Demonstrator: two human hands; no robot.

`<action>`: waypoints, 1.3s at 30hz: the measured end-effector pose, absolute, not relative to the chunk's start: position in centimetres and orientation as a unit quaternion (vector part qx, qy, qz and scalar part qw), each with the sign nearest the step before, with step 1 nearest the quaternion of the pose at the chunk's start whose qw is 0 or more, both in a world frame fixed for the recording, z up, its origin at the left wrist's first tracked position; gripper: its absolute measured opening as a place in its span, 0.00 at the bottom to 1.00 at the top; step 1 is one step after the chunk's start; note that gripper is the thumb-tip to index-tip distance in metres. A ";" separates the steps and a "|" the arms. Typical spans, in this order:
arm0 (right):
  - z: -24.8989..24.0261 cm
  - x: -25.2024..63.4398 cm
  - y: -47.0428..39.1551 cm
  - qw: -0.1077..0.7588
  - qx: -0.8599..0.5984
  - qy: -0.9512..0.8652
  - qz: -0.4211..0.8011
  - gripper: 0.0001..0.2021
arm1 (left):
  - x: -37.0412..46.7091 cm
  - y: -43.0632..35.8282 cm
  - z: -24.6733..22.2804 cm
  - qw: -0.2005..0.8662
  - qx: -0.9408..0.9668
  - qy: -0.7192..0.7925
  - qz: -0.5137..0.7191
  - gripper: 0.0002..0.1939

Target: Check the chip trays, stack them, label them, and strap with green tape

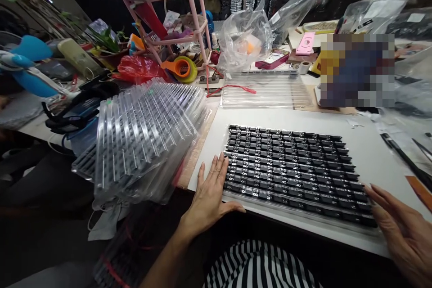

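Note:
In front of me on the white tabletop lies a clear plastic tray [286, 211]. Closely packed rows of small black electronic parts [290, 168] with silvery contacts fill it. My left hand [207, 195] rests along the tray's left edge, its fingers stretched out and its thumb near the front corner. At the opposite side, my right hand [401, 229] has extended fingers against the right end of the rows. Neither hand wraps around the tray; both are open. Part of the right hand is cut off by the frame edge.
Left of the work spot stands a pile of clear ribbed trays [145, 135]. Another clear tray [266, 92] lies behind. A pink rack [199, 22], plastic bags [246, 36] and a blue fan [32, 58] stand farther back. An orange-brown strip [419, 191] lies at right.

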State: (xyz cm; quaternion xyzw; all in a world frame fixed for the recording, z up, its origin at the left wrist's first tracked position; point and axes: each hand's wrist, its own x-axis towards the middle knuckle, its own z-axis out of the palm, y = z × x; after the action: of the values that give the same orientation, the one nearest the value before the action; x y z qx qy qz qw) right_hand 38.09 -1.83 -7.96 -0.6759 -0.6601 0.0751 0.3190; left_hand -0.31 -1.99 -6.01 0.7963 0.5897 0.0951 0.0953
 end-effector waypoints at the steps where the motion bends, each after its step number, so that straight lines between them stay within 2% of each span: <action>1: -7.7 38.0 -1.9 0.317 -0.674 -0.662 0.083 0.25 | -0.3 -2.0 -6.0 0.094 0.798 0.588 0.094 0.55; 7: -7.7 38.8 -2.3 0.284 -0.621 -0.726 0.081 0.27 | -0.2 -2.0 -6.0 0.101 0.777 0.606 0.137 0.55; 14: -7.9 39.3 -2.9 0.233 -0.541 -0.807 0.033 0.36 | -0.1 -1.9 -6.3 0.110 0.749 0.624 0.194 0.55; 21: -6.9 38.1 -2.7 0.326 -0.572 -0.750 0.055 0.29 | 0.0 -1.7 -5.9 0.156 0.680 0.653 0.295 0.50; 26: -6.5 37.5 -2.9 0.370 -0.616 -0.685 0.120 0.31 | 0.1 -1.2 -5.7 0.251 0.619 0.626 0.402 0.49; 30: -6.4 36.4 -3.0 0.467 -0.609 -0.618 0.169 0.33 | 0.6 -1.0 -5.7 0.297 0.579 0.603 0.462 0.48; 33: -6.5 35.7 -3.0 0.512 -0.594 -0.589 0.195 0.33 | 0.8 -1.0 -5.8 0.316 0.561 0.595 0.482 0.46; 39: -6.9 35.6 -2.7 0.535 -0.555 -0.595 0.225 0.29 | 0.4 -0.7 -5.9 0.317 0.575 0.607 0.448 0.44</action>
State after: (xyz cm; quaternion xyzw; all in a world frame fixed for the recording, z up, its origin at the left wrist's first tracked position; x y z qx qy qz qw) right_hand 35.63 -2.71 -6.93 -0.5555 -0.5952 0.2247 0.5354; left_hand 0.41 -0.70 -5.87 0.5745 0.6072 0.4478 0.3172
